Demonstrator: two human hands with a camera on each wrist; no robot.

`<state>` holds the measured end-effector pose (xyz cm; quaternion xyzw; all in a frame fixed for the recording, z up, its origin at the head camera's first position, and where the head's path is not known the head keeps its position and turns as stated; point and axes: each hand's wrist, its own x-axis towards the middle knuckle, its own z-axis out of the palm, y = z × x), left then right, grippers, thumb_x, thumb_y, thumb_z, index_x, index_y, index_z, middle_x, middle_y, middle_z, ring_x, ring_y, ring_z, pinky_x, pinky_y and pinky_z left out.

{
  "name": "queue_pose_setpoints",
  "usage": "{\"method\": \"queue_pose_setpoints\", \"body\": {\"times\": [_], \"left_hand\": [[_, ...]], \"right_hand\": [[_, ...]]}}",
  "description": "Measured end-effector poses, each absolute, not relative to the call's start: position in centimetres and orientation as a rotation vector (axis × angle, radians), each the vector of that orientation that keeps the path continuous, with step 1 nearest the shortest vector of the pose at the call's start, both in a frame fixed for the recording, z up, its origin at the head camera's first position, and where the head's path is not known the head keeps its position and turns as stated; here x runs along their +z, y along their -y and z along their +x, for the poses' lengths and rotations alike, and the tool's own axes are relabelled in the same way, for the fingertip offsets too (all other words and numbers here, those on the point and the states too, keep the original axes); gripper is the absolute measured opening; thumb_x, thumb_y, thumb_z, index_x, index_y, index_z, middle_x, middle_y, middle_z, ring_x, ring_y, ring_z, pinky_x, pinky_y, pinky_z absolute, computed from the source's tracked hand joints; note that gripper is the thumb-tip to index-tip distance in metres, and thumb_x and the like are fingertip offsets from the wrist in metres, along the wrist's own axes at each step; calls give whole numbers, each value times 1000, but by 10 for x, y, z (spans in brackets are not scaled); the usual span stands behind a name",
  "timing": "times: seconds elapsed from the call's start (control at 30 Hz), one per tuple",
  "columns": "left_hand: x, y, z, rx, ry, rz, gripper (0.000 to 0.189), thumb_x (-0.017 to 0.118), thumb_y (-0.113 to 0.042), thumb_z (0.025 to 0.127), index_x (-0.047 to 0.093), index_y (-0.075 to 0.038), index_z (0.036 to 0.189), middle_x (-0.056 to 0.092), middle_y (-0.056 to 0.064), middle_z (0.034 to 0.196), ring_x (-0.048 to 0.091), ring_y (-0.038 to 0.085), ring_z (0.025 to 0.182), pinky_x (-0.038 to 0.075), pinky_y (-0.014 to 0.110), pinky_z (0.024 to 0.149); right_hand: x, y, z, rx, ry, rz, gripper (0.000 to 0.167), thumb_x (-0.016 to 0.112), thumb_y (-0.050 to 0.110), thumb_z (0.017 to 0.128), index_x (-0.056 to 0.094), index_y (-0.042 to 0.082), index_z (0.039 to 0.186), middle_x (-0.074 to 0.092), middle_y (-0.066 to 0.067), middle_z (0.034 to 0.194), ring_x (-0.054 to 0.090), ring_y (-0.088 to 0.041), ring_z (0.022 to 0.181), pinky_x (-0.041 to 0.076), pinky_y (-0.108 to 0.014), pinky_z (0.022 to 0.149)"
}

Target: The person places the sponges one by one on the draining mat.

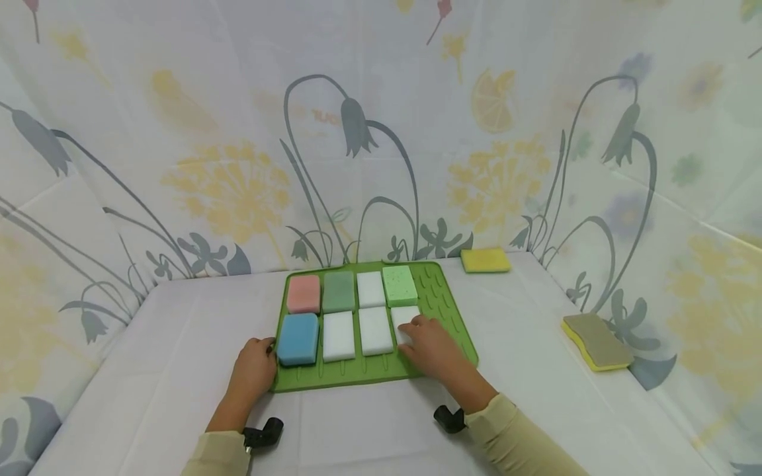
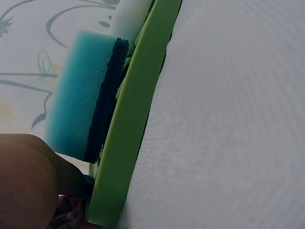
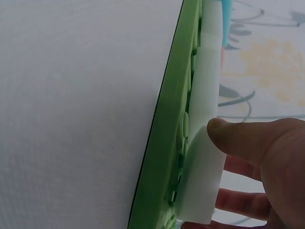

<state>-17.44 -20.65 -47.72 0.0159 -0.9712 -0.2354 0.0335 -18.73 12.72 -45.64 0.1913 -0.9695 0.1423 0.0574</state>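
Observation:
A green ridged drying mat (image 1: pixel 452 317) lies on the table with sponges in two rows. My left hand (image 1: pixel 256 370) holds the mat's left edge, its thumb beside the blue sponge (image 1: pixel 298 339), whose dark scouring layer faces down in the left wrist view. At the right end of the front row, my right hand (image 1: pixel 433 347) grips a white sponge (image 3: pixel 202 186) between thumb and fingers; that sponge sits against the neighbouring white sponge (image 1: pixel 376 330). Another white sponge (image 1: pixel 338 336) stands between that one and the blue. The back row has pink (image 1: pixel 303 294), dark green (image 1: pixel 338 291), white (image 1: pixel 371 289) and light green (image 1: pixel 400 285) sponges.
A yellow sponge (image 1: pixel 485 260) lies at the back of the table, right of the mat. Farther right is a wavy yellow sponge (image 1: pixel 597 341) with a tan top. Flower-printed cloth (image 1: pixel 381 165) hangs behind and at both sides of the white-covered table (image 1: pixel 357 430).

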Motion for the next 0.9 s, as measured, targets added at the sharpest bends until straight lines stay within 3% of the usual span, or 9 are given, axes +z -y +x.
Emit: {"method": "queue_pose_setpoints", "body": {"times": [0.9], "left_hand": [[-476,207,-174,-748,2988,74,35,48,-5,95,56,13,125,58,30,112,58,43,106,49,53,87]], "right_hand": [[-455,-120,-186,341,2963,558,38,73,27,86,66,6,117,61,-14,109,60,-33,95,51,-41,82]]}}
